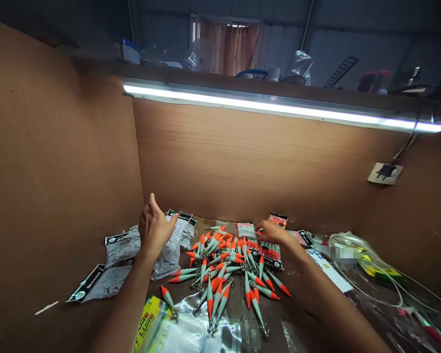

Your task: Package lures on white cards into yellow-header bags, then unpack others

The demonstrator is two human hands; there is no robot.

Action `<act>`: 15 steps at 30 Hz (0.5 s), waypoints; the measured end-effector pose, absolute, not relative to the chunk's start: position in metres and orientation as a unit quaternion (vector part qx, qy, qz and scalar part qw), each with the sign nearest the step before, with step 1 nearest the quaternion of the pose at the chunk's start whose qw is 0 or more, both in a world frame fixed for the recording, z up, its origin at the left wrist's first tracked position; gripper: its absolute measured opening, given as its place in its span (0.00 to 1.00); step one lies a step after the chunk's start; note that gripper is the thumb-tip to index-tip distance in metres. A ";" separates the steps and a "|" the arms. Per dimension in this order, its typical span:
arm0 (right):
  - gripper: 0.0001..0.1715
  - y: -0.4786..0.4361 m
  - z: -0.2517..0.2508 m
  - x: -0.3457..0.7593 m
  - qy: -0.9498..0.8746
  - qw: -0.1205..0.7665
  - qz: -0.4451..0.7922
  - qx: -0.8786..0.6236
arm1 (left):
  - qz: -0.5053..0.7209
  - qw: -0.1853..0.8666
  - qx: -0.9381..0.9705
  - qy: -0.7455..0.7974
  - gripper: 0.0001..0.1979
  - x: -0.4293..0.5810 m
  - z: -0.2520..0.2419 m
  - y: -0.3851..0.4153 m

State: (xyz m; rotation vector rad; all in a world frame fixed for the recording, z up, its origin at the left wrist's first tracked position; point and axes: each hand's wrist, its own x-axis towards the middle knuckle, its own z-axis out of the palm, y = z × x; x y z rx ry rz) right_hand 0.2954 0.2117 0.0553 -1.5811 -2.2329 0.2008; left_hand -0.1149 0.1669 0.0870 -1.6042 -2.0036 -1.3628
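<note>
My left hand (156,228) is held up at the back left with its thumb and fingers apart, holding nothing. It is beside clear plastic packets with black headers (169,255). At the back, my right hand (274,231) reaches over a filled packet of lures (270,252), fingers bent downward. What those fingers hold, if anything, I cannot make out. Between my hands lies a loose pile of pale green and orange squid jigs (218,279) with metal hook crowns. One jig (166,295) lies apart at the front left.
Empty-looking packets (106,284) lie at the left. A yellow-printed bag (149,321) and clear plastic (187,331) are in front. A white paper (329,272) and a clear bag with a cord (349,242) lie right. A lit tube (279,105) runs along the shelf.
</note>
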 end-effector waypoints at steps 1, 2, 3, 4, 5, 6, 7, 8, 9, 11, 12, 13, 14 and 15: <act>0.14 0.210 0.045 0.296 -0.798 0.180 0.051 -0.572 | -0.476 0.130 -0.554 -0.670 0.50 -0.111 0.088 0.166; 0.15 0.208 0.036 0.294 -0.796 0.169 0.028 -0.580 | -0.488 0.133 -0.565 -0.652 0.48 -0.105 0.089 0.165; 0.14 0.207 0.029 0.292 -0.793 0.162 0.006 -0.588 | -0.499 0.128 -0.579 -0.632 0.46 -0.098 0.091 0.164; 0.12 0.206 0.023 0.290 -0.788 0.158 -0.014 -0.595 | -0.507 0.118 -0.595 -0.612 0.45 -0.091 0.092 0.163; 0.10 0.205 0.020 0.288 -0.784 0.156 -0.030 -0.601 | -0.513 0.108 -0.609 -0.595 0.43 -0.084 0.093 0.162; 0.08 0.205 0.018 0.287 -0.780 0.154 -0.042 -0.605 | -0.517 0.097 -0.621 -0.582 0.41 -0.079 0.093 0.161; 0.08 0.205 0.017 0.287 -0.779 0.154 -0.052 -0.606 | -0.520 0.088 -0.629 -0.571 0.39 -0.074 0.093 0.161; 0.08 0.206 0.017 0.287 -0.779 0.155 -0.058 -0.604 | -0.523 0.081 -0.634 -0.563 0.37 -0.070 0.093 0.161; 0.09 0.206 0.017 0.287 -0.781 0.156 -0.063 -0.602 | -0.525 0.074 -0.640 -0.556 0.34 -0.067 0.092 0.161; 0.10 0.207 0.018 0.288 -0.781 0.163 -0.068 -0.599 | -0.525 0.057 -0.652 -0.544 0.30 -0.063 0.090 0.160; 0.11 0.207 0.017 0.288 -0.779 0.167 -0.069 -0.601 | -0.524 0.046 -0.659 -0.538 0.28 -0.061 0.090 0.161; 0.11 0.208 0.015 0.287 -0.775 0.172 -0.070 -0.605 | -0.524 0.036 -0.665 -0.531 0.26 -0.059 0.089 0.161; 0.13 0.208 0.013 0.287 -0.769 0.178 -0.069 -0.610 | -0.524 0.027 -0.672 -0.523 0.25 -0.057 0.089 0.161; 0.15 0.209 0.011 0.286 -0.763 0.185 -0.067 -0.616 | -0.525 0.020 -0.676 -0.517 0.24 -0.055 0.089 0.161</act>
